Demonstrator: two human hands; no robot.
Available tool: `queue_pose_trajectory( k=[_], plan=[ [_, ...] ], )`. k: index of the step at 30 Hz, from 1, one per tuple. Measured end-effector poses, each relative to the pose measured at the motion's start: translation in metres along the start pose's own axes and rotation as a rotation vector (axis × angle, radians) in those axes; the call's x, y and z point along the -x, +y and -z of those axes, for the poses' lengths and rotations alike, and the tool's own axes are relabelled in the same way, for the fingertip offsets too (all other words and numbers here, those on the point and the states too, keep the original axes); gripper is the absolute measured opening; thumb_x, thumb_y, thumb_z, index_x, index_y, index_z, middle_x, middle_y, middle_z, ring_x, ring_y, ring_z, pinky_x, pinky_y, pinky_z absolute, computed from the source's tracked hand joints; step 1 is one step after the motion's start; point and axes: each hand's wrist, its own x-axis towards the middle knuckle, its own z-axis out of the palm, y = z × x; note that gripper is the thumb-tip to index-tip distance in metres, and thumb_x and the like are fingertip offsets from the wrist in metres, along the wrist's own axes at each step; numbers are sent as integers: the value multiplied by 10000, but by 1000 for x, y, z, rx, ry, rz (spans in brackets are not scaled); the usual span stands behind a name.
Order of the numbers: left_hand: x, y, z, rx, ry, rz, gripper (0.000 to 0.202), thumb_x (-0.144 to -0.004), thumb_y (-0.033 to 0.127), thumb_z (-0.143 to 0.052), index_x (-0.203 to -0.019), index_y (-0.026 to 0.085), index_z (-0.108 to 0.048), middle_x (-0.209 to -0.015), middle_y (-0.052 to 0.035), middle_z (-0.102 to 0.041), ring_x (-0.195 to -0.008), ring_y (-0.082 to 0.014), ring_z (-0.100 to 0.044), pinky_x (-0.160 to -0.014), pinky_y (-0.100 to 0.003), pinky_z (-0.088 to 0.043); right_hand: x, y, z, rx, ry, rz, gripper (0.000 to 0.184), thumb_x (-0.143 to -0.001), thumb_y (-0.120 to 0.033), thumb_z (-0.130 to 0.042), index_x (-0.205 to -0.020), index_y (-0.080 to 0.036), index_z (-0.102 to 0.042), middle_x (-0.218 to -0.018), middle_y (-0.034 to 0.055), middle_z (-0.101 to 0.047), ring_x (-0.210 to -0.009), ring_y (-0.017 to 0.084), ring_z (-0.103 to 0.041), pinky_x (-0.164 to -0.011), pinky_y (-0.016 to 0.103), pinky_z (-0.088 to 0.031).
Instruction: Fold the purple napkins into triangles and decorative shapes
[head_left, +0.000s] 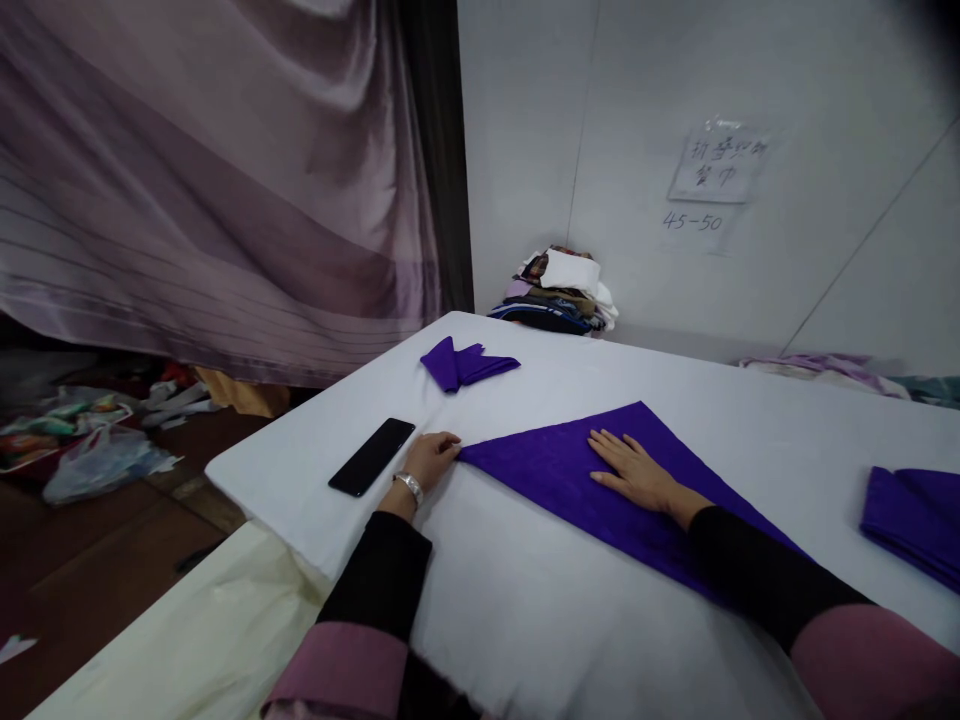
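Note:
A purple cloth (pixel 570 470) folded into a triangle lies on the white table (pixel 525 600). My right hand (pixel 634 468) rests flat on it, fingers stretched out and pressing the fabric. My left hand (pixel 429 457) is at the triangle's left tip, fingers curled and pinching the corner against the table. A silver watch sits on my left wrist.
A black phone (pixel 372 456) lies left of my left hand. A small folded purple cloth (pixel 465 363) sits farther back, another purple cloth (pixel 915 520) at the right edge. A pile of clothes (pixel 559 290) is in the far corner. A curtain (pixel 225 180) hangs at left, with bags on the floor.

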Motion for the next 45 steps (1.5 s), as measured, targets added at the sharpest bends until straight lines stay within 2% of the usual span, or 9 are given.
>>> queue_pose_trajectory(
  k=[6,11,15,17,23,28,34,40,45],
  plan=[
    [1,8,2,-170,76,14,236,-781,267,-500,-898,191,-690,-796,-63,-692,-858,-235,-617,-835,-363,-433,-1,-4,4,-13,5,-8,743,-872,-672,-219,-1450,-205,-232,-1508,82,-201,-1386,255,-141,-1108,504,-116],
    [9,59,-13,-220,154,-103,333,-853,278,-411,-1075,153,-626,-1107,-127,-647,-1079,-267,-548,-1005,-437,-321,-2,-8,9,-52,4,-9,767,-864,-687,-214,-1448,-189,-240,-1505,99,-208,-1386,258,-147,-1108,503,-97],
    [18,113,-49,-227,-76,-482,470,-881,462,-407,-1278,223,-489,-1378,-80,-473,-1290,-244,-378,-1098,-476,-180,-1,-11,13,-65,2,-16,763,-864,-689,-219,-1446,-196,-247,-1508,98,-204,-1388,251,-141,-1108,497,-79],
    [17,127,-65,-281,-198,-523,587,-868,539,-391,-1363,224,-388,-1468,-88,-337,-1357,-262,-262,-1099,-527,-132,0,-11,15,-70,0,-17,769,-863,-689,-221,-1448,-190,-240,-1510,100,-198,-1390,247,-131,-1109,492,-70],
    [3,123,-84,-418,-283,-377,648,-871,581,-316,-1409,220,-313,-1501,-96,-252,-1391,-262,-160,-1089,-548,-115,-1,-19,25,-111,-36,-59,776,-869,-674,-249,-1446,-156,-239,-1510,121,-188,-1390,273,-118,-1104,508,-59],
    [1,124,-82,-515,-324,-368,637,-887,521,-303,-1434,200,-248,-1518,-85,-194,-1399,-246,-129,-1091,-534,-130,18,-60,18,-153,40,-73,806,-846,-703,-256,-1448,-168,-231,-1516,132,-150,-1394,284,-76,-1089,550,-16],
    [-9,117,-88,-633,-323,-479,486,-897,378,-315,-1373,310,-380,-1518,-26,-213,-1398,-278,-118,-1063,-563,-173,79,-78,3,-204,67,-143,837,-843,-708,-258,-1449,-132,-219,-1511,158,-149,-1395,280,-71,-1096,525,11],
    [-12,118,-89,-658,-331,-439,546,-891,394,-274,-1414,240,-305,-1521,-70,-191,-1400,-266,-115,-1073,-540,-175,180,-37,9,-117,80,-358,781,-864,-677,-264,-1463,-183,-179,-1521,116,-126,-1396,269,-55,-1100,506,31],
    [-14,116,-91,-641,-300,-455,575,-887,409,-266,-1427,211,-275,-1520,-77,-185,-1399,-265,-120,-1071,-546,-180,269,10,12,-22,75,-678,711,-888,-643,-220,-1462,-224,-181,-1521,84,-119,-1396,251,-64,-1105,507,-25]
  ],
)
